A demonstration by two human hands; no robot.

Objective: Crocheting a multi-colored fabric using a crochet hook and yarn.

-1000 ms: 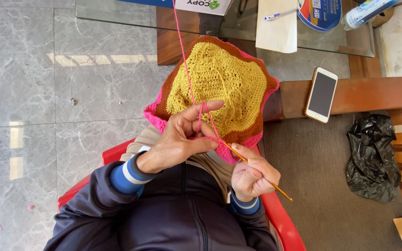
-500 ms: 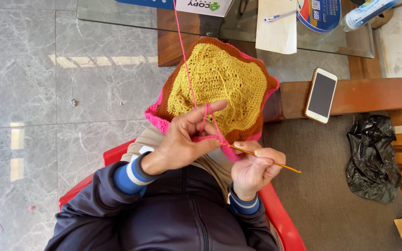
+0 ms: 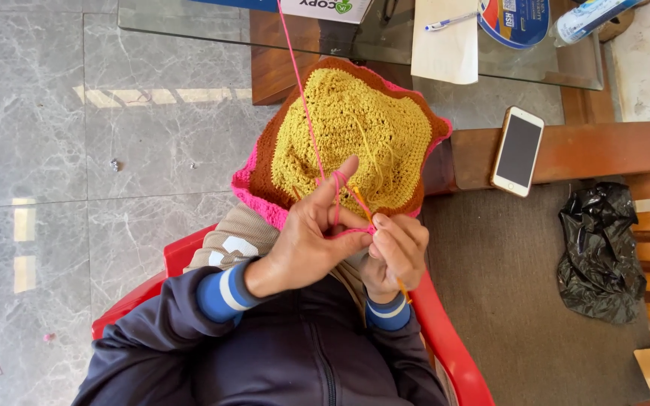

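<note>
Pink yarn (image 3: 300, 90) runs taut over left hand (image 3: 316, 237), fingers pinching crochet piece (image 3: 347, 139) on lap. Right hand (image 3: 396, 252) fingers pressed around orange hook (image 3: 361, 203). White box (image 3: 325, 9), round blue label (image 3: 517, 19) on glass table (image 3: 189, 26).

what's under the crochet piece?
The crochet piece drapes over the person's lap; a beige trouser knee and the red chair show below its pink edge. Its far end overlaps the glass table. Anything else beneath is covered.
</note>
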